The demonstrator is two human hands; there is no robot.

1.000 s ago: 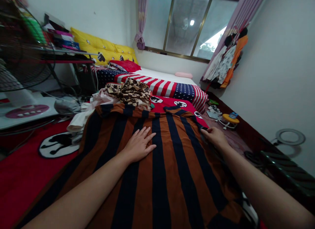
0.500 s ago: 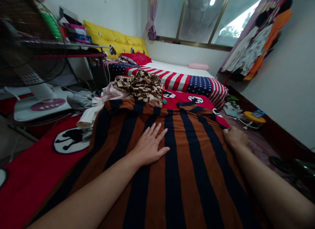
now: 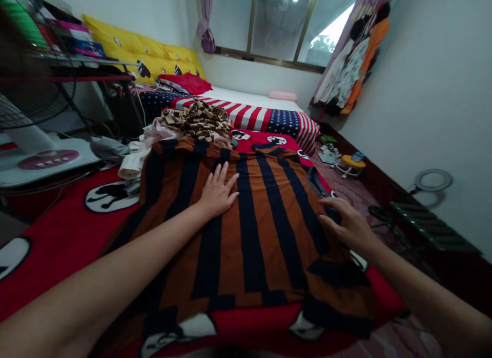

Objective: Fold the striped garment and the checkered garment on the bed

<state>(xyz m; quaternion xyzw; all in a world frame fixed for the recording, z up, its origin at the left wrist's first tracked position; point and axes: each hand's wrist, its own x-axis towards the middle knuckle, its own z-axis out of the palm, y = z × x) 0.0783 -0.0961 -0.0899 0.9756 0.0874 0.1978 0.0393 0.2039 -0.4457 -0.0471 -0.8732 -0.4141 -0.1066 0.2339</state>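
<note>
A shirt with brown and navy stripes [image 3: 249,230] lies spread on a red blanket [image 3: 65,250] patterned with white ovals and dark figures. My left hand [image 3: 219,191] rests flat on the upper middle of the shirt, fingers spread. At the shirt's right edge is my right hand [image 3: 348,222], its thumb and fingers apart with nothing visible between them. Below that hand, a sleeve [image 3: 340,291] lies out to the right, somewhat rumpled. The shirt's lower edge shows near me, with the blanket beyond it.
A heap of clothes, with a brown checked cloth [image 3: 198,121] on top, sits past the shirt. A white fan [image 3: 46,158] stands at left. Behind is a bed with a flag-pattern cover [image 3: 246,114]. A yellow stool [image 3: 352,162] and a dark green slatted seat [image 3: 432,227] are at right.
My right hand has let go of the shirt's right edge and opened. The view has turned right and down, bringing the lower edge and sleeve into sight. My left hand stays on the shirt.
</note>
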